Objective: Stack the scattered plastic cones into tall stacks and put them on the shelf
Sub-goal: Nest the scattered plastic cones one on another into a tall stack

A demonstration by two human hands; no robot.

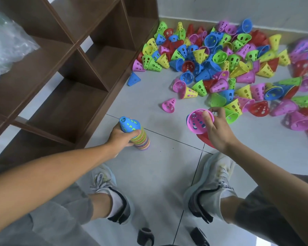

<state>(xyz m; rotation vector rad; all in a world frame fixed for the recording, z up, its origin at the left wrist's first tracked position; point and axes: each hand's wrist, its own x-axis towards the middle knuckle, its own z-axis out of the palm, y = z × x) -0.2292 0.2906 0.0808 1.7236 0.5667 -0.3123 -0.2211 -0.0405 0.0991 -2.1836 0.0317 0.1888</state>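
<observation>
While a crinkled clear plastic bag [5, 43] lies across the top left corner, a dark brown wooden shelf [75, 48] of open square compartments fills the left side of the view, standing on a pale tiled floor [160, 171]. At the foot of the shelf, the person's left hand [121, 137] has its grip closed around the upper part of a tall stack of cones [137, 135], fingers curled about it just below the blue cone [129, 125] that caps it; the stack's many-coloured rims show beneath the hand, and its base rests on the floor. To the right, the right hand [216, 128] pinches a pink cone [198, 121] by its wide rim, thumb inside and fingers outside, with the open mouth turned toward the camera; a blue rim shows just behind the pink one, and a red cone [205, 139] sits under the palm, though whether the hand holds it cannot be told. One lone pink cone [169, 105] lies on the floor between shelf and pile, and a lone blue cone [133, 79] lies beside the shelf's edge. Beyond, a heap of scattered cones [229, 68] in green, yellow, blue, red and pink spreads across the floor to the wall [238, 9] and the right edge. Below, two grey trainers [210, 189] stand on the tiles.
</observation>
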